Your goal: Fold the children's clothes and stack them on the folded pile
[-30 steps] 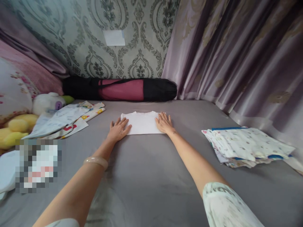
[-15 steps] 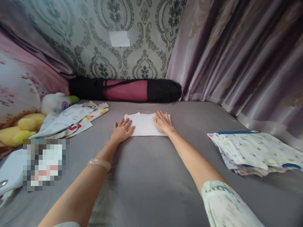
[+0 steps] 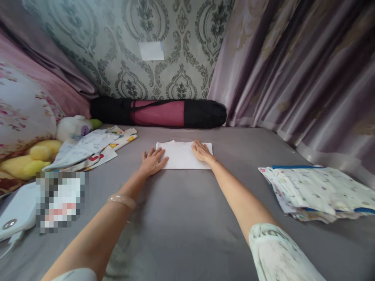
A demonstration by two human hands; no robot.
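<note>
Under right fingers (image 3: 198,145), plain white garment (image 3: 180,157)

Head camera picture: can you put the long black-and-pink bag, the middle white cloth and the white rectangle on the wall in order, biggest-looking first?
1. Black-and-pink bag
2. Middle white cloth
3. White rectangle on the wall

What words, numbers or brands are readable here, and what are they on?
No text is legible.
White garment: no lettering visible.
Left hand: dark marks, too small to read.
Right sleeve: resembles lettering, illegible.
White device: round spot, too small to read.
Pixelated item: unreadable.
Red shape: cannot tell whether a character.
</note>
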